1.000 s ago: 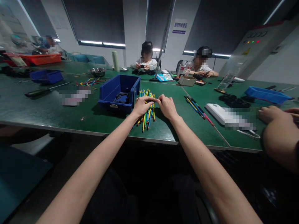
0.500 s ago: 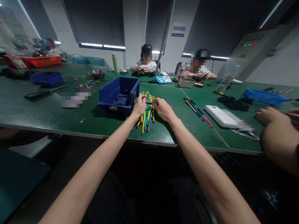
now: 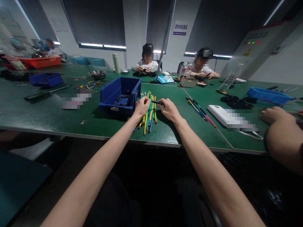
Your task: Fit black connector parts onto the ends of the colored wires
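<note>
My left hand (image 3: 142, 107) pinches one end of a short black wire (image 3: 156, 101), held level over a bundle of cut wires. The other end sits in the closed fingertips of my right hand (image 3: 169, 109). Whether a sleeve covers the wire I cannot tell. Below, the yellow, green and blue cut wires (image 3: 150, 118) lie side by side on the green table, bare copper showing at their near ends. Just left of my left hand stands a blue bin (image 3: 107, 97) with several black pieces (image 3: 123, 100) in it.
Leftward lie a screwdriver (image 3: 44, 94), loose coloured wires (image 3: 91, 85) and a smaller blue bin (image 3: 46, 80). Sleeved wires (image 3: 197, 108) and a white power bank (image 3: 219, 115) lie to the right. A co-worker's hand (image 3: 276, 115) works at the far right; others sit opposite.
My right hand has shifted slightly right, and more of the black wire shows between my hands. My left hand stays nearly in place, still pinching.
</note>
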Action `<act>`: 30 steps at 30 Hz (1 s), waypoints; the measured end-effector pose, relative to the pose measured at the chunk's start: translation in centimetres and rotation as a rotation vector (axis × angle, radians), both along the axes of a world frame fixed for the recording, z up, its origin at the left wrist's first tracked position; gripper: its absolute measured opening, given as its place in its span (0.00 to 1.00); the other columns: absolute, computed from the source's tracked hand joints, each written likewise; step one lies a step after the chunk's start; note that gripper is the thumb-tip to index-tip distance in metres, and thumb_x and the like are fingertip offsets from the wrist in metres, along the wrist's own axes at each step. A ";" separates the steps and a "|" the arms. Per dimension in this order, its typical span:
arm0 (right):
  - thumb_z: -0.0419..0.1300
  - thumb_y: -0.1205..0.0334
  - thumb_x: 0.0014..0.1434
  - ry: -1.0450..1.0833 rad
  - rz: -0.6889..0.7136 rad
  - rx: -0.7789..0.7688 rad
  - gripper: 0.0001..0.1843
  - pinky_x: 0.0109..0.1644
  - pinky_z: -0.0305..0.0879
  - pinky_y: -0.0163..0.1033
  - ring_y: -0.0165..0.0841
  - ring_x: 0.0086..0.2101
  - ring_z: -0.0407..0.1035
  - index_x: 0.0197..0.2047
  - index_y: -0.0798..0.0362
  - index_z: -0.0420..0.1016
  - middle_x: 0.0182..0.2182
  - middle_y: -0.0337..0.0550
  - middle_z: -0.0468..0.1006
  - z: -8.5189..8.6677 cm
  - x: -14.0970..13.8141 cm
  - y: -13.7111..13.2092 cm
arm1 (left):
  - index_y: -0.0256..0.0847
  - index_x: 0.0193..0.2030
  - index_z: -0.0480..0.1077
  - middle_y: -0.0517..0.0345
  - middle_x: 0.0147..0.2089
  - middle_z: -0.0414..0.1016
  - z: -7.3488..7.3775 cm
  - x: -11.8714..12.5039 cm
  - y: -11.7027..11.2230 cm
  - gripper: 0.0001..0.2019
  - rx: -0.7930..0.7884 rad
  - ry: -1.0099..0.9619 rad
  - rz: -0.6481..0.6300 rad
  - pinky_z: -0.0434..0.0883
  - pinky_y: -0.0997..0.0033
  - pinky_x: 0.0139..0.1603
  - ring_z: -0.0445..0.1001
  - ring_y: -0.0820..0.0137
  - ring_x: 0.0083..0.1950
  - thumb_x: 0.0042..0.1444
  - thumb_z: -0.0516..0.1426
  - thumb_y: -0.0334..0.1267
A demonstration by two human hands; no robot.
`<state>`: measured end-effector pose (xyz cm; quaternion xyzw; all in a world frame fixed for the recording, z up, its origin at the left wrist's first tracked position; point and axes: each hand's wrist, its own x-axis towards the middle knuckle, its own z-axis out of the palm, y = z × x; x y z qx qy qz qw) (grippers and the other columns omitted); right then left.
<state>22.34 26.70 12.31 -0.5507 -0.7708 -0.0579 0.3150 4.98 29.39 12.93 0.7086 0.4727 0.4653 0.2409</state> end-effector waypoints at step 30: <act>0.53 0.56 0.64 0.012 0.074 0.129 0.12 0.43 0.61 0.43 0.39 0.37 0.65 0.41 0.51 0.75 0.35 0.46 0.77 -0.3 0.3 0.5 | 0.41 0.23 0.63 0.61 0.24 0.68 -0.1 0.2 0.1 0.16 -0.027 0.022 -0.063 0.59 0.72 0.32 0.66 0.71 0.28 0.62 0.48 0.40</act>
